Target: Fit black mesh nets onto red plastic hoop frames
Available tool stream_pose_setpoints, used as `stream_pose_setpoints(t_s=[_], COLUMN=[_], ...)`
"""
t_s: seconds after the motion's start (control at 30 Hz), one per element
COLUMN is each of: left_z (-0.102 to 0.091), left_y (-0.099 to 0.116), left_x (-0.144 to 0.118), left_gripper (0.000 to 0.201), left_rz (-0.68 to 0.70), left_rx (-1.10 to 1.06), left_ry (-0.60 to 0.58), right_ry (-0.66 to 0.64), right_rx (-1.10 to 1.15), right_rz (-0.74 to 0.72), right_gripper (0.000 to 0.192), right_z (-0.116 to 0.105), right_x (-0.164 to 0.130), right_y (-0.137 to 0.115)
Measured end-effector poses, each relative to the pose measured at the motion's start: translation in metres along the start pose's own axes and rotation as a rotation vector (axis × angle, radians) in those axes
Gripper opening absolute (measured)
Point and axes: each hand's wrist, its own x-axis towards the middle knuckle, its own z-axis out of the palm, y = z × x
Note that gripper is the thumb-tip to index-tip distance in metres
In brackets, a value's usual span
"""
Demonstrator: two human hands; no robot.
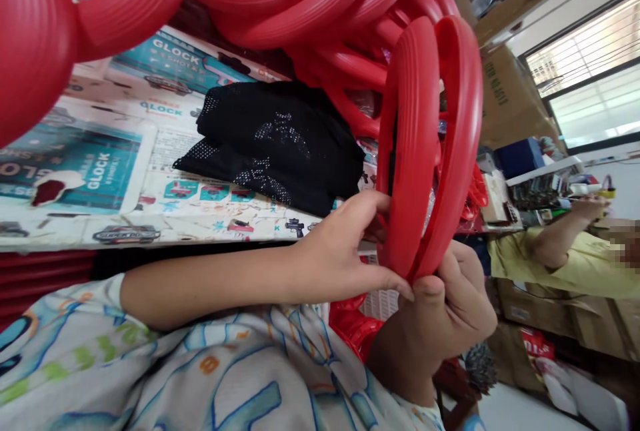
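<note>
Red pieces [413,144] between left and right fingers [375,204] [465,267]

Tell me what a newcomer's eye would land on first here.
First, the two curved red pieces between the left hand and right hand, right of centre. Next, the big pile of red pieces across the top, then the black cloth on the printed tabletop below it.

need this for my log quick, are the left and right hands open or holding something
Left hand: closed, holding the ribbed red piece.
Right hand: closed, holding the smoother red piece.
</note>
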Motion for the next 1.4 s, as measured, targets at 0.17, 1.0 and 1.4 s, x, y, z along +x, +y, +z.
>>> stream_pose_setpoints(t_s=[0.17, 1.0, 1.4], left_z=[-0.001, -0.008, -0.042], left_y=[-0.005, -0.01, 0.011], left_x=[0.003, 0.004, -0.021], left_gripper=[0.062, 0.039, 0.064], left_rz=[0.074, 0.228, -0.062], left_rx=[0.087, 0.315, 0.284], left_ry=[-0.01, -0.061, 0.298], right_ry=[0.086, -0.016, -0.236], right_rx=[0.065, 0.307, 0.028], right_rz=[0.045, 0.085, -0.198], right_gripper=[0.028, 0.036, 0.051], right_z=[0.005, 0.008, 0.042], right_x=[0.006, 0.003, -0.002], right_y=[-0.008, 0.017, -0.003])
